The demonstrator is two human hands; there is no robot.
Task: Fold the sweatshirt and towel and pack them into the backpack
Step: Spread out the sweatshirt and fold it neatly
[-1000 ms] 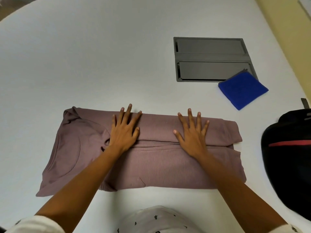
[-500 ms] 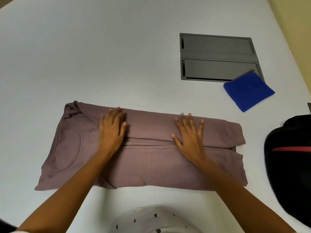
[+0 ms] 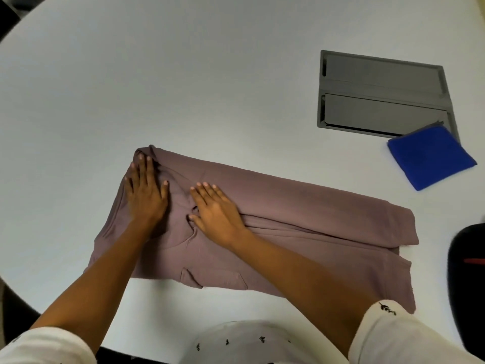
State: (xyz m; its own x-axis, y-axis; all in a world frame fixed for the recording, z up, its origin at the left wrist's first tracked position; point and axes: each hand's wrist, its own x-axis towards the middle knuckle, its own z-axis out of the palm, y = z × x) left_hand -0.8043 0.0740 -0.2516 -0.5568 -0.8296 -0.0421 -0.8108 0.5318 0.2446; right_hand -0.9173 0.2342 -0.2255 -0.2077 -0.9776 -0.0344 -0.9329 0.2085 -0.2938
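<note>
1. Left hand (image 3: 145, 190): flat, palm down, fingers straight, pointing forward.
2. Right hand (image 3: 217, 212): flat, palm down, fingers straight, angled leftward, just beside the left hand.
3. Both forearms (image 3: 105, 271): extended forward.

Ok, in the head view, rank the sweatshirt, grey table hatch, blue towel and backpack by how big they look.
1. sweatshirt, clearly largest.
2. grey table hatch.
3. blue towel, smallest of these three.
Unranked: the backpack, cut off by the frame's right edge, so its full size can't be judged.
</note>
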